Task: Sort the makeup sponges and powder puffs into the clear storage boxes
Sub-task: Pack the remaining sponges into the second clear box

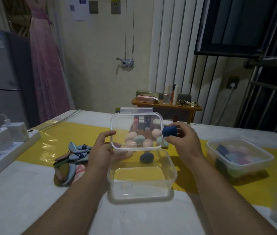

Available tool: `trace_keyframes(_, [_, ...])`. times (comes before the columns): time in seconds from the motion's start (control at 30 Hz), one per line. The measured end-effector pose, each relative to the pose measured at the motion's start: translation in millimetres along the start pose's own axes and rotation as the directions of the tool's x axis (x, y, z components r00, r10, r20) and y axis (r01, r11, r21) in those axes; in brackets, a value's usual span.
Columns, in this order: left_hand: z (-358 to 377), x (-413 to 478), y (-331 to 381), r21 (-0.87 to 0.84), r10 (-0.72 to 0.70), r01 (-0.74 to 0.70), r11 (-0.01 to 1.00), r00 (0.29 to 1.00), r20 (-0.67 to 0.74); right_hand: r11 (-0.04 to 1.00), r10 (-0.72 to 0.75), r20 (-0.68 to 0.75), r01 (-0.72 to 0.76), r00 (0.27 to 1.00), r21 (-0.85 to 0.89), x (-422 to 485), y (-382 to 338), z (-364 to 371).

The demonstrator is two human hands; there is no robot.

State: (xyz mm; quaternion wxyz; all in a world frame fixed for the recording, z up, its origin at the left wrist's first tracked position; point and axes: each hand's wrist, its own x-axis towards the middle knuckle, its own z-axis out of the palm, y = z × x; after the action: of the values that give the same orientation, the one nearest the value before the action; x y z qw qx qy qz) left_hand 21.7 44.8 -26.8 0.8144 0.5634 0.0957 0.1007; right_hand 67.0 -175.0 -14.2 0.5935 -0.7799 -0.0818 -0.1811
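A clear storage box (171, 168) sits open in front of me with one dark grey sponge (146, 157) inside it. My left hand (101, 150) holds the box's clear lid (117, 122) upright by its left edge. Through the lid I see several pink and mint sponges (139, 139) lying on the table behind. My right hand (183, 140) pinches a dark blue sponge (169, 131) just right of the lid, above the box's far right corner. A pile of flat powder puffs (74, 156) lies left of the box.
A second clear box (259, 164) holding several sponges stands at the right. A white power strip with chargers (7, 141) occupies the left edge of the table. A small wooden stand with cosmetics (166, 103) is behind the table.
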Motion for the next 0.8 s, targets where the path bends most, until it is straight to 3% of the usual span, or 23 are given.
trace_keyframes(0.13, [1, 0, 1, 0.012, 0.007, -0.007, 1.0, 1.0, 0.003, 0.992, -0.108, 0.023, 0.109, 0.994, -0.07, -3, -20, 5])
trace_keyframes(0.2, [0, 2, 1, 0.023, 0.0, 0.0, 1.0, 1.0, 0.003, 0.991, -0.081, 0.159, 0.097, 0.984, -0.095, -4, -30, 10])
trace_keyframes(0.33, [2, 2, 2, 0.089, 0.004, -0.001, 0.996, 0.999, -0.033, 0.97, 0.042, 0.472, 0.077, 0.881, -0.232, -14, -46, 29])
trace_keyframes(0.57, [7, -4, 6, 0.189, 0.064, -0.05, 0.981, 0.995, -0.071, 0.848, 0.052, 0.547, 0.253, 0.835, -0.467, -29, -44, 61])
trace_keyframes(0.8, [8, -1, 6, 0.144, 0.055, -0.041, 0.989, 0.994, -0.095, 0.822, 0.108, 0.551, 0.237, 0.827, -0.517, -34, -39, 75])
